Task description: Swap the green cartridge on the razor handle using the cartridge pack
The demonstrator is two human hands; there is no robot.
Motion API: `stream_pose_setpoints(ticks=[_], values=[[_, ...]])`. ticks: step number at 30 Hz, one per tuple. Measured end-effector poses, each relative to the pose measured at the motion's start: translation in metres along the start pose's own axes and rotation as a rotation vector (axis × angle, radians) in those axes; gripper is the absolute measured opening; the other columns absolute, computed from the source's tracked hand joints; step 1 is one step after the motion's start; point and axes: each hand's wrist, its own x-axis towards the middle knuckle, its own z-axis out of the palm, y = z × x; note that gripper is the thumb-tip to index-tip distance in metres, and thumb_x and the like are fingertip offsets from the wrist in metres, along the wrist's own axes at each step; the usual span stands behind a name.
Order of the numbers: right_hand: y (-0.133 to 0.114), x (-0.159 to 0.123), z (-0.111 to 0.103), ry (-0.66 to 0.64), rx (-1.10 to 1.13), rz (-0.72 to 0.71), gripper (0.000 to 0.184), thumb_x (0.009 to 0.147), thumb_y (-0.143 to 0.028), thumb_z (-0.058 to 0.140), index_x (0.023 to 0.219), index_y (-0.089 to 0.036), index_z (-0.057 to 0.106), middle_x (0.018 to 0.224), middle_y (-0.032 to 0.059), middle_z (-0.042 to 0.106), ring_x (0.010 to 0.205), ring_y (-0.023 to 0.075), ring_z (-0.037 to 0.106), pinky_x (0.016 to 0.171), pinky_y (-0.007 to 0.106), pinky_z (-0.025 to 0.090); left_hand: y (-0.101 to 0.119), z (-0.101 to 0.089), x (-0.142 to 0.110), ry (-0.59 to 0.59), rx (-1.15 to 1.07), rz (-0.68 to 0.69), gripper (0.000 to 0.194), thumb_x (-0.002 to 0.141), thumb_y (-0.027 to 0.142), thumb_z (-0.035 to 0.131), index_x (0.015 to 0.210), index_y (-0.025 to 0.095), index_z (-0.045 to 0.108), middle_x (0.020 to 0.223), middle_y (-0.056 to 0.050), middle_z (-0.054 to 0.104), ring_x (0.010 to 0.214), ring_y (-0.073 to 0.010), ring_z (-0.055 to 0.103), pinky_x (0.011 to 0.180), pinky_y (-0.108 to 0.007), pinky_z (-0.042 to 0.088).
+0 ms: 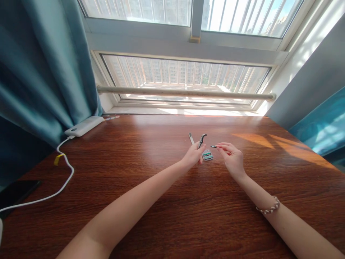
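Observation:
My left hand (193, 155) is closed around a dark razor handle (201, 140), whose bent head end points up and to the right. My right hand (233, 157) pinches a small black piece, which looks like a razor cartridge (213, 146), between thumb and fingertips. The two are a short gap apart. Between the hands, a clear case with teal-striped razor cartridges (207, 155) lies on the table. A thin silvery strip (191, 138) shows behind my left hand; its lower part is hidden by the hand.
The brown wooden table (151, 208) runs up to a window. At the left edge lie a white power strip (84, 126) with a white cable (70, 169) and a dark phone-like slab (20, 192). Blue curtains (45, 64) hang on the left.

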Motion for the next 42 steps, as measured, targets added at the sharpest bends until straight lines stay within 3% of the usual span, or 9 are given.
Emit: stream_pose_setpoints(ticks=[6, 9, 14, 17, 23, 42], values=[[-0.008, -0.012, -0.014, -0.028, -0.046, -0.036, 0.019, 0.08, -0.03, 0.052, 0.083, -0.021, 0.068, 0.091, 0.0058, 0.062, 0.083, 0.0184, 0.058, 0.058, 0.027, 0.048, 0.001, 0.014, -0.025, -0.033, -0.043, -0.108, 0.036, 0.081, 0.043, 0.045, 0.105, 0.016, 0.044, 0.067, 0.001, 0.057, 0.026, -0.0029, 0.038, 0.03, -0.018, 0.02], [-0.009, -0.02, -0.021, -0.07, -0.08, -0.094, 0.016, 0.08, -0.027, 0.053, 0.083, -0.023, 0.068, 0.09, 0.0045, 0.062, 0.083, 0.0175, 0.058, 0.066, 0.029, 0.049, 0.002, 0.018, -0.041, -0.055, -0.08, -0.155, 0.036, 0.082, 0.045, 0.043, 0.103, 0.016, 0.044, 0.081, -0.004, 0.06, 0.027, -0.0011, 0.038, 0.03, -0.017, 0.021], [-0.001, -0.038, -0.032, -0.198, -0.229, -0.288, 0.02, 0.082, -0.019, 0.049, 0.093, -0.026, 0.065, 0.096, 0.0044, 0.061, 0.088, 0.0177, 0.057, 0.08, 0.033, 0.047, -0.004, 0.007, -0.067, -0.05, -0.222, -0.118, 0.034, 0.081, 0.046, 0.044, 0.098, 0.017, 0.044, 0.099, -0.01, 0.061, 0.028, 0.0, 0.036, 0.032, -0.019, 0.026], [0.005, -0.043, -0.03, -0.216, -0.307, -0.337, 0.022, 0.082, -0.018, 0.049, 0.095, -0.027, 0.065, 0.098, 0.0045, 0.061, 0.087, 0.0178, 0.057, 0.079, 0.033, 0.048, -0.013, -0.01, -0.077, -0.032, -0.244, -0.027, 0.032, 0.081, 0.045, 0.045, 0.095, 0.016, 0.046, 0.091, -0.008, 0.064, 0.029, -0.0003, 0.035, 0.034, -0.019, 0.027], [0.005, -0.041, -0.022, -0.208, -0.375, -0.372, 0.021, 0.082, -0.02, 0.05, 0.094, -0.028, 0.066, 0.096, 0.0038, 0.063, 0.087, 0.0182, 0.057, 0.076, 0.033, 0.049, -0.026, -0.036, -0.08, 0.083, -0.292, 0.068, 0.029, 0.079, 0.043, 0.048, 0.086, 0.014, 0.048, 0.063, -0.002, 0.063, 0.027, -0.0002, 0.028, 0.032, -0.018, 0.017], [0.004, -0.045, -0.02, -0.277, -0.462, -0.467, 0.024, 0.079, -0.016, 0.052, 0.095, -0.027, 0.065, 0.094, 0.0015, 0.066, 0.085, 0.0189, 0.057, 0.075, 0.034, 0.049, -0.03, -0.037, -0.079, 0.033, -0.258, 0.044, 0.027, 0.08, 0.041, 0.049, 0.083, 0.014, 0.05, 0.057, -0.001, 0.059, 0.028, 0.0002, 0.026, 0.032, -0.016, 0.017]])
